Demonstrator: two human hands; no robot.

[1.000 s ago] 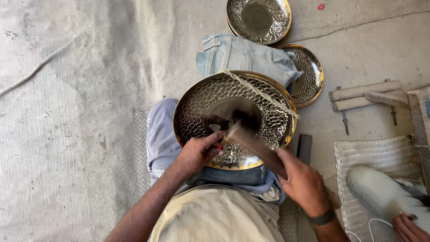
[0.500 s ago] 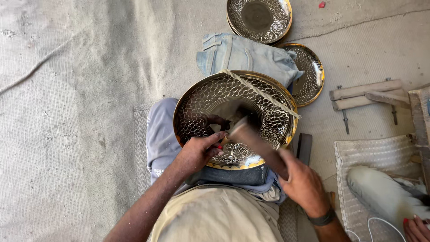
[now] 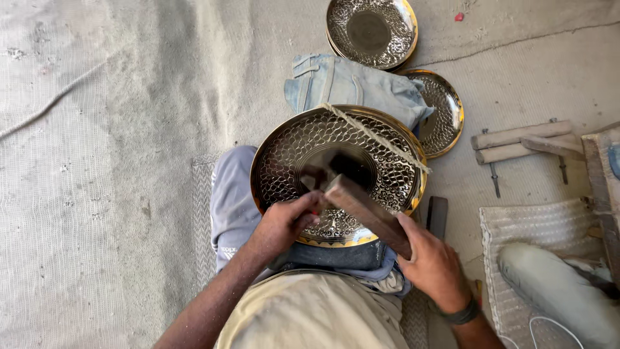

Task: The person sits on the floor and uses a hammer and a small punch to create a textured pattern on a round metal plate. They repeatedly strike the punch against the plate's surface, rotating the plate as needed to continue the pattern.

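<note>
A large round brass tray (image 3: 284,161) with a hammered scale pattern rests on my lap, tied across with a rope (image 3: 378,137). My right hand (image 3: 431,262) grips the wooden handle of a hammer (image 3: 361,207), whose dark head hangs over the tray's smooth centre. My left hand (image 3: 287,223) is closed at the tray's near rim, fingers curled around something small; what it is stays hidden under the hammer handle.
Two more patterned brass trays (image 3: 371,29) (image 3: 445,113) lie beyond on the concrete, with folded denim cloth (image 3: 352,84) between them. Wooden clamps (image 3: 516,139) and a woven mat (image 3: 523,226) lie to the right, where another person's foot (image 3: 555,291) rests.
The hammer has lifted slightly and shifted over the tray's centre between strikes. My left hand stays at the near rim. The tray has not moved.
</note>
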